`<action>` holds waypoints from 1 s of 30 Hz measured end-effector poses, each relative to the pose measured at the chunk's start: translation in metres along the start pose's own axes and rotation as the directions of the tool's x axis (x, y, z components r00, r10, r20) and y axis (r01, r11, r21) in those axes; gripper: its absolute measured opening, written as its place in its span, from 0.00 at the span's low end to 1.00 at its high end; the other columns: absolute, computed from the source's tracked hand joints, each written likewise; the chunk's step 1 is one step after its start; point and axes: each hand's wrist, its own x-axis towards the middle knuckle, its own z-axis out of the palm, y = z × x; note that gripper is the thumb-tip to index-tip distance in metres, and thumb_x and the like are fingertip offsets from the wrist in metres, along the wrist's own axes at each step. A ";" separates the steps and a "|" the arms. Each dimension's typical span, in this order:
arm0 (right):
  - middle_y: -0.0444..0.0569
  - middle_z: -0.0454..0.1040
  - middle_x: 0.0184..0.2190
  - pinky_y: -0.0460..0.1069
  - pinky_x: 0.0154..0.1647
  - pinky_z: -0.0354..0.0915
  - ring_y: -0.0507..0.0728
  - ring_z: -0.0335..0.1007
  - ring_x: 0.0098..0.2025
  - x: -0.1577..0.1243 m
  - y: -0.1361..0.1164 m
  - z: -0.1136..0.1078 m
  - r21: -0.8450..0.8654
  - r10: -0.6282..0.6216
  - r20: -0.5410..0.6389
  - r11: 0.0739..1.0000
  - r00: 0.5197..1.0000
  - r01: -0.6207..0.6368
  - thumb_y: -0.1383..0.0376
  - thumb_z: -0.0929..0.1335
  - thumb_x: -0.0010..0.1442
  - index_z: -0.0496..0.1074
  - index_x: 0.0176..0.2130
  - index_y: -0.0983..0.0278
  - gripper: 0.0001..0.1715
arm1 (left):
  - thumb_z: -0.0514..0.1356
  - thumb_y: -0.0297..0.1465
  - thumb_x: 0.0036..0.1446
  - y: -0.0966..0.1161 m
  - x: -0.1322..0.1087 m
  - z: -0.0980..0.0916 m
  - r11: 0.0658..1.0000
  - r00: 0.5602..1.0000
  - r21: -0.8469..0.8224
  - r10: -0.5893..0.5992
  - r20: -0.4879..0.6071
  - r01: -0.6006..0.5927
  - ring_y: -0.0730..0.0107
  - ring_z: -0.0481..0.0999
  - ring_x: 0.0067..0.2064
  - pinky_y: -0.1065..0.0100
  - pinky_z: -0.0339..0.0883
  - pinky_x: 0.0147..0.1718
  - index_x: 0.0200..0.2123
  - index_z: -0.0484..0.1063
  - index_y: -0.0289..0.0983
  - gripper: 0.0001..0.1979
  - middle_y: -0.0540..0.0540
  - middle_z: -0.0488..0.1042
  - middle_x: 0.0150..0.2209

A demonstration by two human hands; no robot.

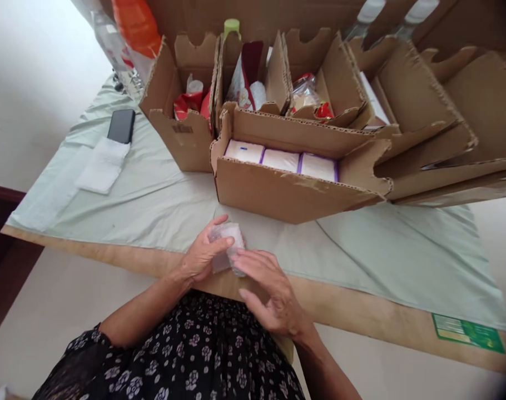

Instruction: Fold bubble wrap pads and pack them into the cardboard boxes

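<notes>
A small bundle of clear bubble wrap (238, 240) is in my left hand (206, 249), just over the table's front edge. My left thumb presses on top of it, while the other fingers are behind it. What is inside the wrap, if anything, cannot be made out. My right hand (266, 283) is on the right side of the bundle. Its fingers are stretched out with the tips at the wrap, and the thumb stands apart.
A long cardboard box (294, 191) holding white, purple-edged packs (280, 160) stands ahead. Several cardboard bins (190, 144) line up behind it. At the left lie a black phone (122, 125) and folded white sheets (103, 166), near bottles (137, 28). Pale green cloth (161, 205) covers the table.
</notes>
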 end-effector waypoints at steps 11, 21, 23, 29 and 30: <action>0.59 0.77 0.57 0.63 0.55 0.71 0.66 0.76 0.57 -0.019 0.016 0.025 -0.294 0.246 -0.297 0.896 0.922 -0.334 0.52 0.70 0.66 0.70 0.60 0.61 0.27 | 0.69 0.33 0.54 -0.017 -0.021 -0.002 0.981 0.981 0.127 0.158 -0.112 -0.143 0.56 0.75 0.59 0.58 0.65 0.61 0.64 0.69 0.39 0.34 0.44 0.79 0.56; 0.57 0.76 0.57 0.62 0.59 0.70 0.63 0.73 0.59 -0.043 0.021 0.001 -0.350 0.155 -0.485 0.868 0.861 -0.353 0.60 0.68 0.68 0.74 0.53 0.59 0.15 | 0.69 0.32 0.48 -0.015 -0.030 0.003 0.995 0.986 0.089 0.066 -0.151 -0.053 0.56 0.79 0.53 0.59 0.70 0.55 0.67 0.66 0.37 0.41 0.42 0.80 0.54; 0.56 0.73 0.61 0.62 0.60 0.67 0.65 0.69 0.63 -0.037 0.019 0.009 -0.435 0.145 -0.335 0.852 0.931 -0.289 0.58 0.68 0.69 0.76 0.53 0.58 0.16 | 0.69 0.31 0.47 -0.016 -0.030 0.003 0.994 0.986 0.085 0.077 -0.151 -0.064 0.57 0.79 0.52 0.61 0.70 0.54 0.66 0.67 0.37 0.40 0.42 0.81 0.53; 0.61 0.73 0.61 0.62 0.59 0.64 0.69 0.65 0.65 -0.034 0.043 0.018 -0.604 0.242 -0.364 0.673 0.899 -0.426 0.56 0.67 0.68 0.74 0.55 0.62 0.20 | 0.68 0.30 0.45 -0.012 -0.029 -0.014 0.991 0.968 0.100 0.108 -0.226 -0.087 0.59 0.81 0.46 0.62 0.73 0.47 0.63 0.69 0.35 0.39 0.42 0.82 0.47; 0.61 0.75 0.59 0.62 0.59 0.64 0.68 0.67 0.63 -0.036 0.047 0.016 -0.590 0.237 -0.405 0.670 0.883 -0.450 0.57 0.67 0.68 0.74 0.55 0.64 0.21 | 0.69 0.30 0.45 -0.012 -0.029 -0.017 0.991 0.966 0.101 0.106 -0.238 -0.084 0.59 0.81 0.45 0.62 0.73 0.46 0.63 0.68 0.35 0.40 0.42 0.82 0.46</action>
